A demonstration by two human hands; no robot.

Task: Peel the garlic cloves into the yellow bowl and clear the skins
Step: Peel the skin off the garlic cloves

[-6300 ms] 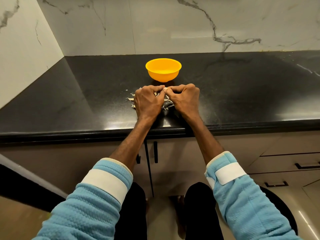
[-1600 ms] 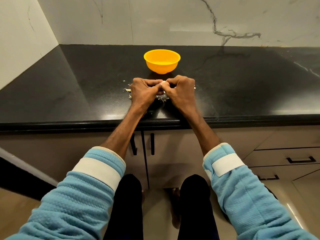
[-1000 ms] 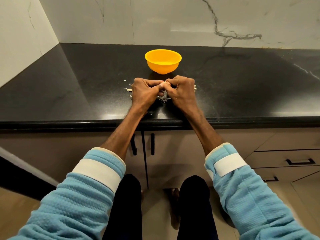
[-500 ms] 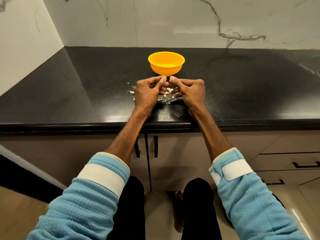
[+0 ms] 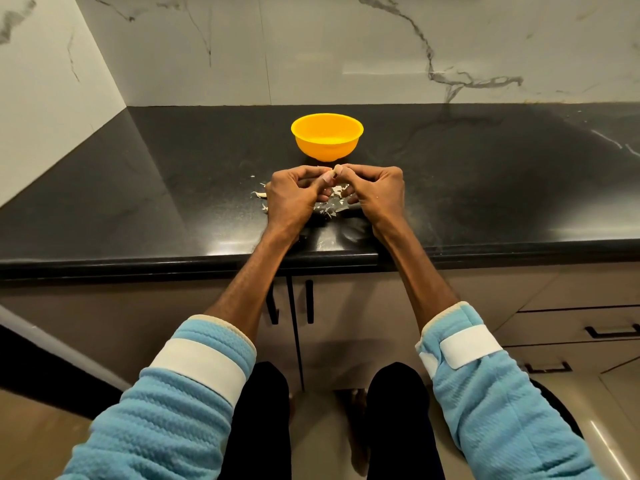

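Observation:
The yellow bowl [image 5: 327,140] stands upright on the black counter, just beyond my hands. My left hand [image 5: 294,199] and my right hand [image 5: 377,194] meet fingertip to fingertip above the counter and pinch a small pale garlic clove [image 5: 331,173] between them. Both hands have curled fingers. A heap of thin white garlic skins [image 5: 330,206] lies on the counter under and between the hands, with a few scraps [image 5: 259,194] left of my left hand. What is inside the bowl is hard to make out.
The black counter [image 5: 156,188] runs wide to both sides, with its front edge just below my wrists. A marble wall rises behind the bowl and at the left. Cabinet doors with dark handles [image 5: 309,301] and drawers [image 5: 611,330] sit below.
My hands stay together on the clove over the skins. In the last half second they have parted slightly at the palms, and more loose skins show between them.

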